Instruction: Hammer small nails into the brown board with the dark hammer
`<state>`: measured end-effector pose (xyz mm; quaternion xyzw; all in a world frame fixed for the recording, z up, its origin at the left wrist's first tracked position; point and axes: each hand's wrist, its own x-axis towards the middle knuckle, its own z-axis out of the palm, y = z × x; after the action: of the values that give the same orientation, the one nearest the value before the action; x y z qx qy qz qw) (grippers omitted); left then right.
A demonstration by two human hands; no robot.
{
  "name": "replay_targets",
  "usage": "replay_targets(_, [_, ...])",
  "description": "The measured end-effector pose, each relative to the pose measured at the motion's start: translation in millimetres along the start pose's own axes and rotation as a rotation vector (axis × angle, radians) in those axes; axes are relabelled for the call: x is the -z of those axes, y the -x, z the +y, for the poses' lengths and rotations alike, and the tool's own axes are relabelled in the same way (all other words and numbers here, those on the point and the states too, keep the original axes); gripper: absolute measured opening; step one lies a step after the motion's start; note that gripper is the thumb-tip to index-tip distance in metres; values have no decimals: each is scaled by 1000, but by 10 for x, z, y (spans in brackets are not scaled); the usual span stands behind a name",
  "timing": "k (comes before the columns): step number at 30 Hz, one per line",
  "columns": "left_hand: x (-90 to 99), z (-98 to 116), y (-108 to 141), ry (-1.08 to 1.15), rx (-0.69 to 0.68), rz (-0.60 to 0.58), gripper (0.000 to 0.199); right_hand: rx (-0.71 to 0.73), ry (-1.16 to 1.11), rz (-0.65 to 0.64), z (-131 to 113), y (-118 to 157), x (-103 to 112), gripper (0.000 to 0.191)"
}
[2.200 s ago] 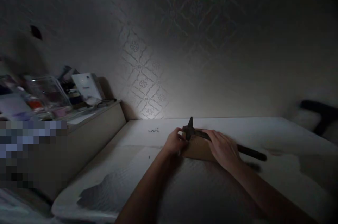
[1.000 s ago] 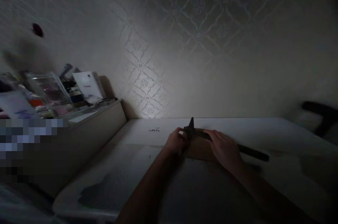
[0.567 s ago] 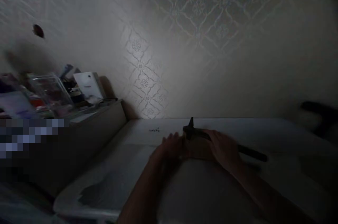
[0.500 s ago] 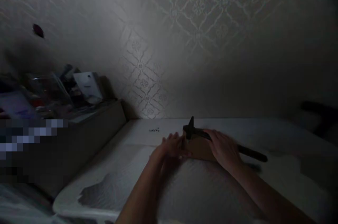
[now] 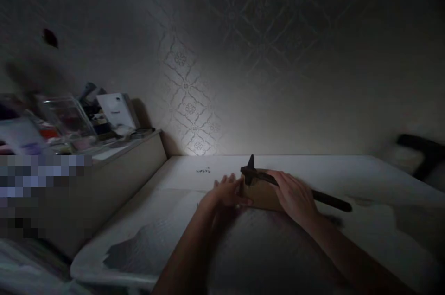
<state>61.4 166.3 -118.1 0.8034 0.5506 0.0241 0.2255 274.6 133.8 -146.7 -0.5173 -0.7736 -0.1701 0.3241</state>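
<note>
Left hand [image 5: 227, 191]: lay at the left end of the brown block [image 5: 261, 194], fingers loosely spread and extended, thumb touching the block's near-left corner. A second before, the same hand had been curled close against the block under the hammer head; it had since opened and drawn slightly left and nearer, so its hold at that end read as released.

Right hand [image 5: 294, 194]: rested palm-down over the block's right part and over the hammer [image 5: 264, 176], fingers laid along the handle; whether they closed round it cannot be told in the dim light. Its place matched the earlier pictures.

Hammer: dark, lying across the top of the block, head at the left with one point upright, handle running right and past the hand.

Block: on the white table [image 5: 347, 169], mid-scene, unmoved.

Small dark bits [image 5: 202, 170]: far left of the hands, on the table.

Left cabinet [image 5: 114, 169]: cluttered with a clear box [image 5: 66, 118] and a white card [image 5: 114, 110].

Patterned wall [image 5: 194, 100]: beyond.
</note>
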Motion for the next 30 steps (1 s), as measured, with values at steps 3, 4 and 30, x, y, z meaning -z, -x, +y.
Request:
replay_targets(3, [-2, -11, -1, -17, -6, -14, 92, -11, -2, 18, 8, 3, -12, 31])
replay_targets(4, [-4, -16, -2, -25, -8, -21, 91, -12, -1, 17, 11, 4, -16, 31])
replay_targets(30, [59, 28, 32, -190, -15, -174, 83, -18, -38, -17, 44, 12, -36, 34])
